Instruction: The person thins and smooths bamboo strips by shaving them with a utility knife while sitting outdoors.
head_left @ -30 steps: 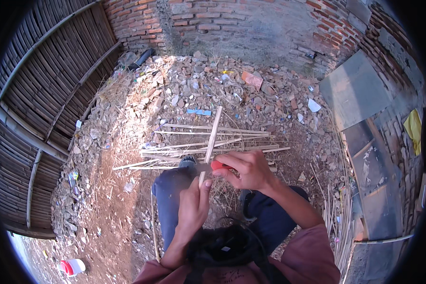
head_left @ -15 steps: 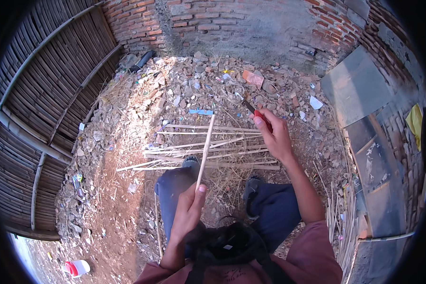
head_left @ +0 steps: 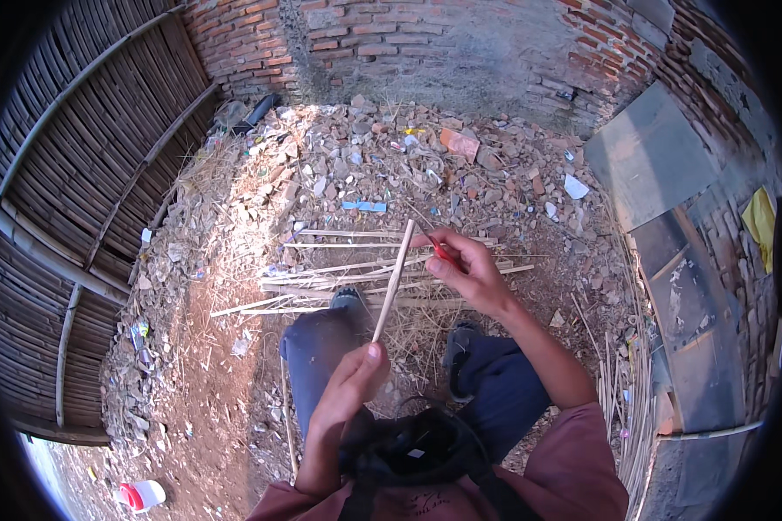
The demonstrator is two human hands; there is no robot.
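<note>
My left hand [head_left: 347,384] is closed round the lower end of a pale bamboo strip [head_left: 394,282], which points up and away from me, leaning slightly right. In my right hand [head_left: 478,276] is a red-handled knife [head_left: 444,253], its dark, thin blade lying close to the strip's upper end. Whether the blade touches the strip, I cannot tell. Below both hands, several split bamboo strips [head_left: 300,286] lie crosswise on the ground beyond my feet.
Rubble [head_left: 339,165] and dry straw cover the ground up to a brick wall [head_left: 391,43]. A woven bamboo wall [head_left: 69,139] stands left, grey panels [head_left: 656,156] lean right. Long thin strips [head_left: 639,434] lie by my right side; a red-and-white container [head_left: 143,495] sits lower left.
My right hand has moved left and slightly down, bringing the knife from well right of the bamboo strip to its upper end. The strip has tilted and shifted a little rightward.
</note>
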